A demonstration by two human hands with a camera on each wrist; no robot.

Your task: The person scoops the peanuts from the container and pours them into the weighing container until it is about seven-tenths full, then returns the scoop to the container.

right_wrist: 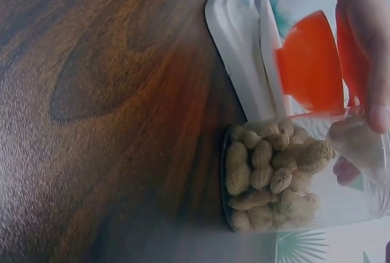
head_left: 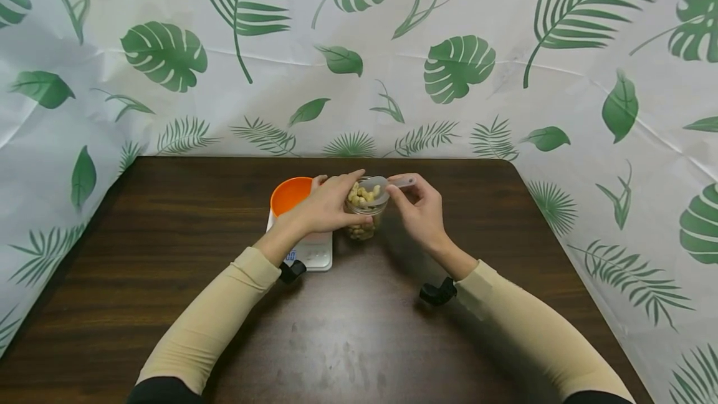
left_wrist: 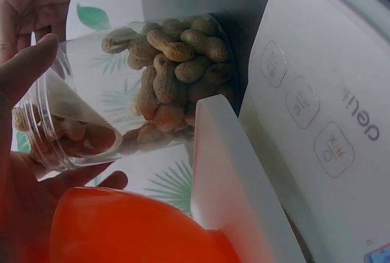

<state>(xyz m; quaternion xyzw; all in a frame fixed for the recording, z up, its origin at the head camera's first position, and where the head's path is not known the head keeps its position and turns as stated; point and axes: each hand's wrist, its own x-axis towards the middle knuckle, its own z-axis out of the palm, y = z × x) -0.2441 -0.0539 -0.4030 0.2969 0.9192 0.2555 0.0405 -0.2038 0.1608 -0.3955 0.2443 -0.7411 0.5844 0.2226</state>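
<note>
A clear jar [left_wrist: 91,53] of unshelled peanuts [left_wrist: 173,80] stands upright on the table beside the scale. My left hand [head_left: 328,206] grips it near the mouth, thumb on one side and fingers on the other. At the jar's mouth is a translucent scoop [head_left: 374,189], its bowl tipped down inside and peanuts around it. My right hand [head_left: 422,212] pinches the scoop's handle between thumb and fingers. Left of the jar, an orange bowl [head_left: 287,193] rests on a white kitchen scale [left_wrist: 329,92]. My left forearm and hand cover part of both.
The dark wooden table [head_left: 348,335] extends around the scale and jar. Behind it hangs a white sheet [head_left: 381,123] printed with green leaves. A black strap mount [head_left: 439,292] sits at the right wrist. The scale's display [head_left: 290,256] is partly hidden.
</note>
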